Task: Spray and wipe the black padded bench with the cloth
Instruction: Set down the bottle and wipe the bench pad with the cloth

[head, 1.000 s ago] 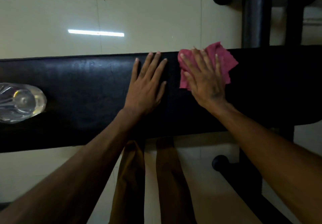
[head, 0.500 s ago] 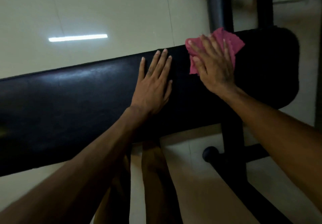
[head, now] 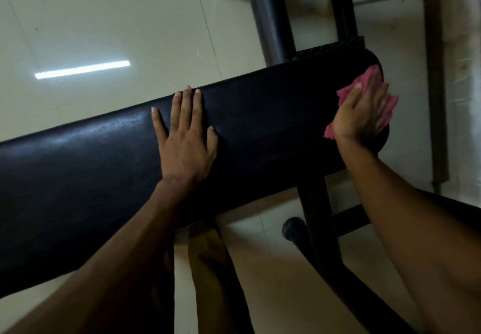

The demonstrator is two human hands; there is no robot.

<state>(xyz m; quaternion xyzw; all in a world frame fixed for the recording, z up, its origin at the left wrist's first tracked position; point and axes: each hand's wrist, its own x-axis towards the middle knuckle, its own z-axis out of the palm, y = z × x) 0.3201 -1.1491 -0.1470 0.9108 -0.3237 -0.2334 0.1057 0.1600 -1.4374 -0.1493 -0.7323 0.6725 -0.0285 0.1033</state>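
Note:
The black padded bench (head: 273, 115) runs across the view from lower left to upper right. My left hand (head: 186, 138) lies flat on the middle of the pad, fingers spread, holding nothing. My right hand (head: 361, 115) presses the pink cloth (head: 364, 81) against the pad's rounded right end; cloth edges stick out above and beside the fingers. No spray bottle is in view.
Black metal frame posts (head: 268, 13) rise behind the bench's right end. A leg and floor bar with a round end cap (head: 294, 227) stand below it. Pale tiled floor (head: 130, 21) surrounds the bench. My legs are under the near edge.
My right hand has slid the cloth rightward along the pad to its far right end. The view has swung right, so the clear bottle at the left is out of sight. My left hand stays planted.

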